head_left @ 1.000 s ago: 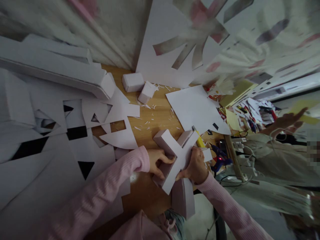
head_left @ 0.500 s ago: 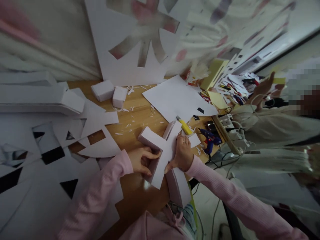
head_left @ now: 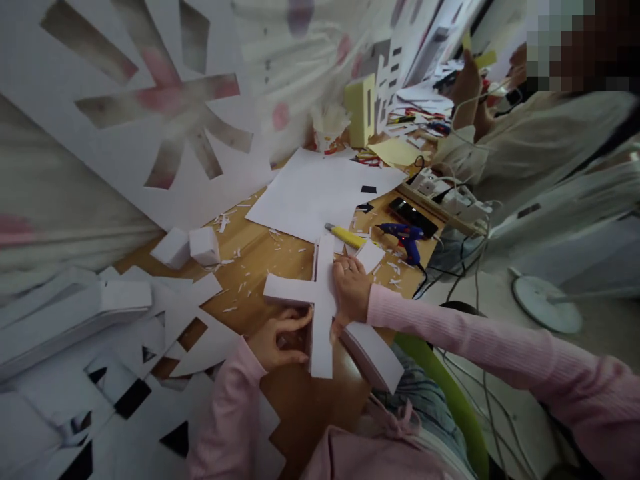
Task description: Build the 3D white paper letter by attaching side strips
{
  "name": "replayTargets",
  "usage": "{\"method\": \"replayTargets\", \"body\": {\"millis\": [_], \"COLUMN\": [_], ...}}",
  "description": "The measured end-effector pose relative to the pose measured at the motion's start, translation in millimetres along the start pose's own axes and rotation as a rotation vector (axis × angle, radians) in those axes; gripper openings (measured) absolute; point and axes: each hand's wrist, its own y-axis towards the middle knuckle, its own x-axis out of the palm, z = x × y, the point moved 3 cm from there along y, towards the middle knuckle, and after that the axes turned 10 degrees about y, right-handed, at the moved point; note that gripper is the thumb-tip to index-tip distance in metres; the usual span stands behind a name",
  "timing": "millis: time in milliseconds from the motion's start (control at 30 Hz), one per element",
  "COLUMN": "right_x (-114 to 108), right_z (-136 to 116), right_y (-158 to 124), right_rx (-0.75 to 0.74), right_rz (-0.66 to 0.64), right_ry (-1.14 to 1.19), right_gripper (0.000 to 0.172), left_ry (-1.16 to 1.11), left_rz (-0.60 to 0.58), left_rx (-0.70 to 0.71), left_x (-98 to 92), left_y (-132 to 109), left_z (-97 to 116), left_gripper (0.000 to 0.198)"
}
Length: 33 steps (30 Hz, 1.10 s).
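A white cross-shaped foam-board piece (head_left: 320, 300) stands on the wooden table (head_left: 300, 407) in front of me. My left hand (head_left: 277, 339) grips its lower left inner corner, fingers curled against the side wall. My right hand (head_left: 350, 290) presses on its right arm, fingers wrapped over the top edge. Both sleeves are pink. A second white foam-board strip (head_left: 373, 357) juts off the table edge under my right wrist.
A yellow utility knife (head_left: 346, 236) and a blue glue gun (head_left: 406, 236) lie just beyond the cross. White sheet (head_left: 320, 193), two small white blocks (head_left: 190, 247) and cut paper scraps (head_left: 150, 333) cover the table. A person in a light top (head_left: 525, 140) sits at the right beside a power strip (head_left: 440, 197).
My head has turned right, so the table shifted left in view. The cross has rotated to stand more upright, and both hands have stayed on it.
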Motion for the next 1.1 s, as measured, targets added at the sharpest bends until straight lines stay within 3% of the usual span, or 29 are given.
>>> {"method": "replayTargets", "body": {"millis": [133,333,600,833,1000,1100], "right_x": [5,12,6,2,4,6], "right_z": [0,1,-3,-5,-3,-2], "right_y": [2,6,6,4,2,2], "right_rx": [0.048,0.087,0.097,0.088,0.056,0.06], "right_rz": [-0.004,-0.01,-0.032,-0.032,0.011,0.029], "right_ry": [-0.015,-0.042,-0.056,-0.038,-0.02,-0.02], "right_gripper": [0.119,0.107,0.108,0.129,0.108,0.105], "left_ry": [0.016,0.031,0.042,0.02,-0.002,-0.002], "left_rz": [0.0,-0.005,-0.016,-0.009,-0.009,-0.005], "left_rx": [0.012,0.024,0.001,-0.015,-0.02,-0.02], "left_x": [-1.9,-3.1,-2.6,-1.4,-1.3,-1.1], "left_y": [0,0,1,1,0,-1], "left_z": [3,3,-2,-4,-3,-4], "left_gripper": [0.084,0.082,0.086,0.087,0.082,0.083]}}
